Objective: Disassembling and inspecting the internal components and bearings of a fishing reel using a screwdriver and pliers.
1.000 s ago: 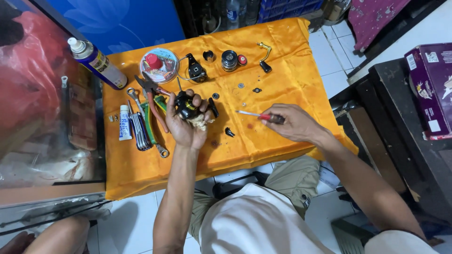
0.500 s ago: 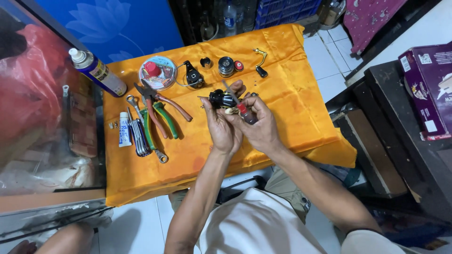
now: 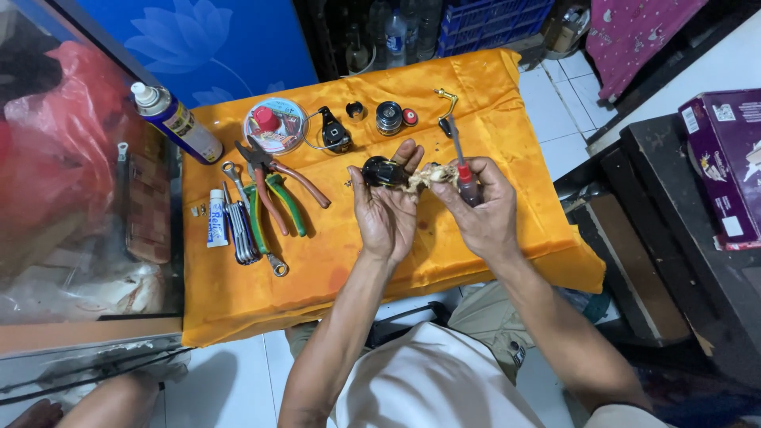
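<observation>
My left hand (image 3: pixel 387 208) is raised above the orange cloth (image 3: pixel 333 261) and cradles a small black reel body (image 3: pixel 379 171) in its fingers. My right hand (image 3: pixel 480 208) holds a red-handled screwdriver (image 3: pixel 462 168) upright, shaft pointing away from me. It also pinches a crumpled pale rag (image 3: pixel 428 174) against the black part. The two hands touch at the fingertips.
On the cloth lie pliers (image 3: pixel 273 190), a wrench, hex keys (image 3: pixel 240 231), a small white tube (image 3: pixel 216 218), a round tin (image 3: pixel 273 125), black reel parts (image 3: pixel 334 131), a spool (image 3: pixel 388 117) and a crank handle (image 3: pixel 445 107). A spray can (image 3: pixel 176 120) stands at left. A dark shelf with a purple box (image 3: pixel 725 158) is at right.
Both hands have come together over the cloth's middle. The left hand carried the black part rightward; the right hand turned the screwdriver upright and now presses a rag against the part.
</observation>
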